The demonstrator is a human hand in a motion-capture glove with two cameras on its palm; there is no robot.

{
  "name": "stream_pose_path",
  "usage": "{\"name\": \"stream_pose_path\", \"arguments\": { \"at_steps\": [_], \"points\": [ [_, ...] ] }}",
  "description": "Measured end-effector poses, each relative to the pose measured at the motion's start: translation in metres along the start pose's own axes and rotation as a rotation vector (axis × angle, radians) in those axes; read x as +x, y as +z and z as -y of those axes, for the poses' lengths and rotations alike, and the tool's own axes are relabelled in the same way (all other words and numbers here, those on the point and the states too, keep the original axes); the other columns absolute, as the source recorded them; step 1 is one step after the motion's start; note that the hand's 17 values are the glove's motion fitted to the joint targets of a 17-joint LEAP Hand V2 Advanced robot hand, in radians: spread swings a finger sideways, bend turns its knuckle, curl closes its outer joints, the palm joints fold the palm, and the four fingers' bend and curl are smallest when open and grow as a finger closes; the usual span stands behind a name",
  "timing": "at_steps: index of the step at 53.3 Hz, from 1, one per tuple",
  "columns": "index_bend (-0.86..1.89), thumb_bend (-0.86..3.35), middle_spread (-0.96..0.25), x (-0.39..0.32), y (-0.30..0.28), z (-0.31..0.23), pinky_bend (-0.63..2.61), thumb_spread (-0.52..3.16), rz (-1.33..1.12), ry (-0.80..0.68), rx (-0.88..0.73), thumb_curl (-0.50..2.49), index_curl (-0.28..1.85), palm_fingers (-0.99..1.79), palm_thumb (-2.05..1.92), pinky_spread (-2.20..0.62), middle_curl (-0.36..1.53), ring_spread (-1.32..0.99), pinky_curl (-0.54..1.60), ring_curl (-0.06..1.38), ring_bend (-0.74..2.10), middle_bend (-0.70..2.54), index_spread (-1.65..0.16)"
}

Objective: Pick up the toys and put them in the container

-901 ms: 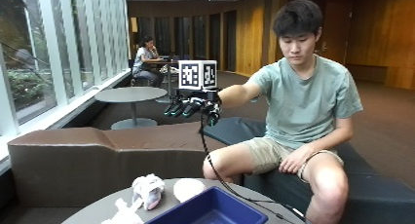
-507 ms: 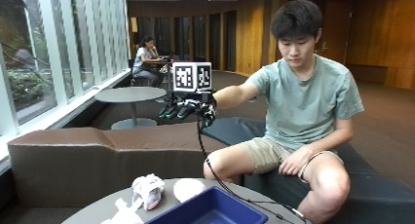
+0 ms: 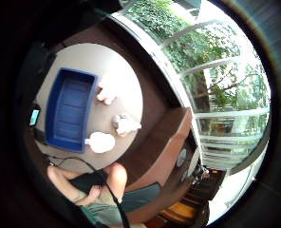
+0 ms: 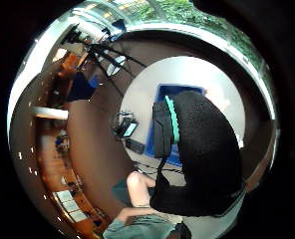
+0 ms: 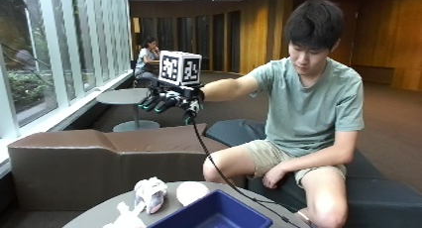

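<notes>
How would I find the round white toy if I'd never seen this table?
Look at the round table in front of the seated person, with a blue container on it. Right beside the container's far corner lies the round white toy. It is smooth and plain, while the two other toys nearby look lumpy and crumpled.

Three pale toys lie on the round table [image 3: 86, 57] — a plush one [image 5: 150, 193], a rounded white one [image 5: 192, 192] and a third [image 5: 125, 219] at the table's edge, its form hard to make out. One blue container [image 5: 214, 214] sits beside them — one gloved right hand [image 5: 163, 100] raised above.
</notes>
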State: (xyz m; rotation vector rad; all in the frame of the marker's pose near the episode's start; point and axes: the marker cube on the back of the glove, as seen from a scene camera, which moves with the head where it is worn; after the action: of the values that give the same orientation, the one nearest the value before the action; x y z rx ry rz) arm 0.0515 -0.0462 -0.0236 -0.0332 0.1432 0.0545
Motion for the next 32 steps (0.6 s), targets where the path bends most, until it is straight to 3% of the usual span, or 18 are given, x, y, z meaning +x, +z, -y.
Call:
{"name": "stream_pose_path", "arguments": {
  "at_steps": [18,32],
  "points": [
    [0.12,-0.02,-0.15,0.170,0.077,-0.035,0.76,1.51,0.110,0.251,-0.130,0.18,0.22,-0.11,-0.02,0.01,0.25,-0.07,0.34,0.23,0.37,0.16,-0.26],
    [0.13,-0.02,-0.16,0.202,0.247,-0.077,0.83,1.41,0.259,0.311,-0.329,0.22,0.22,-0.13,-0.02,0.03,0.25,-0.05,0.36,0.24,0.35,0.14,-0.27]
  ]
}}
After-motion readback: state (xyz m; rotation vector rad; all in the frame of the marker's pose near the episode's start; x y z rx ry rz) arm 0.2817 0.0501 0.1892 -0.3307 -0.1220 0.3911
